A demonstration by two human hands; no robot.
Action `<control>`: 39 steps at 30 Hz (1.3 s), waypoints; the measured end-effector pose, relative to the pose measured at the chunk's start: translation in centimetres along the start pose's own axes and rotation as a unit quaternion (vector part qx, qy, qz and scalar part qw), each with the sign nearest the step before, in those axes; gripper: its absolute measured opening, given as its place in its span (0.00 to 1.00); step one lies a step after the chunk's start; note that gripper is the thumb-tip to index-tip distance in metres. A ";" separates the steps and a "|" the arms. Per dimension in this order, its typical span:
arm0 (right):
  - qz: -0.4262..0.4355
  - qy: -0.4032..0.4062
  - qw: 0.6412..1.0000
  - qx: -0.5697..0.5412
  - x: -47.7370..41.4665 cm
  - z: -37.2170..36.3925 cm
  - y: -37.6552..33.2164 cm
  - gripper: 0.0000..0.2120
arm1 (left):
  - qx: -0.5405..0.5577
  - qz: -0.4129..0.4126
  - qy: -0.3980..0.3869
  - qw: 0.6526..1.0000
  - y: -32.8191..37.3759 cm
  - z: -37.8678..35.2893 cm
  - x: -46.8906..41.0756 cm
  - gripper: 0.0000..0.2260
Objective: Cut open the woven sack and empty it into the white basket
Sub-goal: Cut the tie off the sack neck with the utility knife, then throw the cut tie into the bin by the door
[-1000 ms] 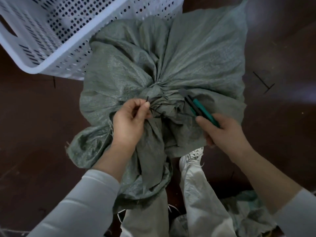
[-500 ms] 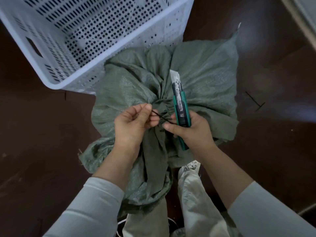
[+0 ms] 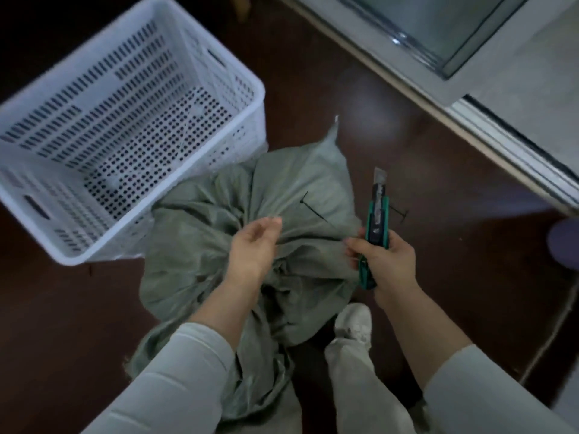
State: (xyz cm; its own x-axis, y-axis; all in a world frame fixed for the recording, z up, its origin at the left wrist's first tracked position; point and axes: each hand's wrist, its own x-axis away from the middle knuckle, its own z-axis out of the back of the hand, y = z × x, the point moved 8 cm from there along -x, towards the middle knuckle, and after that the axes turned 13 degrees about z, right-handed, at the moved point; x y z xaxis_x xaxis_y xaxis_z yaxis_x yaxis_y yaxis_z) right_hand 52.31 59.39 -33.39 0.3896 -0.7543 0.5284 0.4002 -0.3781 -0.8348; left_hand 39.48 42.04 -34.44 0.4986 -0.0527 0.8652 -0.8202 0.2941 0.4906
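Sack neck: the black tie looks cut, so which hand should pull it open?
Left, probably. The left hand is free and rests on the gathered neck of the sack. The right hand grips the knife, blade out, and seems to pinch the tie.

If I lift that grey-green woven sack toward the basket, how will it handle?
Probably floppy: the woven sack creases deeply and slumps on the floor. Likely slippery, since the weave has a sheen. Its bulging body suggests some weight; the white basket stands right alongside.
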 end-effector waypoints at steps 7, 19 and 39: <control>-0.073 0.180 0.973 -0.126 -4.4 12.4 1.0 0.09 | -0.167 -0.047 -0.051 0.984 0.6 -13.7 2.5 0.10; -0.084 0.400 0.896 -0.171 -18.9 47.2 1.7 0.09 | -0.375 -0.034 -0.172 0.910 -10.1 -53.4 7.4 0.06; -0.067 0.455 0.859 -0.227 -32.6 73.4 3.8 0.12 | -0.496 -0.014 -0.197 0.846 -18.1 -79.2 10.6 0.04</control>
State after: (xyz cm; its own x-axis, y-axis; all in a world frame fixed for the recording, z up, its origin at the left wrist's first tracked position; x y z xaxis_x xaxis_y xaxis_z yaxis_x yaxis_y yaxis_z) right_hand 101.97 121.94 -42.45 -0.5260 -0.7163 0.4585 -0.0551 -0.5093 -0.8588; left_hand 81.83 111.76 -42.40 0.2220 -0.3298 0.9176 -0.0740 0.9327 0.3531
